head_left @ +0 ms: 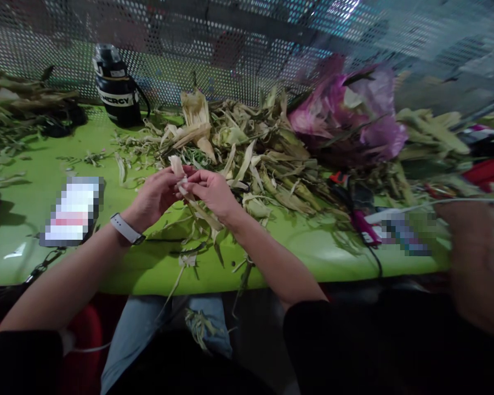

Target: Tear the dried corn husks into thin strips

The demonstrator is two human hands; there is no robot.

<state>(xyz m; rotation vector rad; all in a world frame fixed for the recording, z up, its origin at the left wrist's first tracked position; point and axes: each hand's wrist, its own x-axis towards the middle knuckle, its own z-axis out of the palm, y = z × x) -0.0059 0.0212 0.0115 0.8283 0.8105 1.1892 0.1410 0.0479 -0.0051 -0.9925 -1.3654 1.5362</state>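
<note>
Both my hands meet over the green table point(33, 164), close to its front edge. My left hand point(154, 196), with a white watch on the wrist, is closed on a pale dried husk strip point(176, 165). My right hand point(214, 193) pinches the same husk from the other side, fingers curled. Long thin husk strips point(201, 215) hang down from my hands towards the table. A big heap of green and pale husks and leaves point(267, 153) lies just behind my hands.
A black drink bottle point(117, 88) stands at the back left against a perforated metal screen. A phone point(74, 211) lies left of my hands. Purple bags point(349, 115) sit back right. Another person's forearm point(472, 241) reaches in at right, near red-handled tools point(362, 225).
</note>
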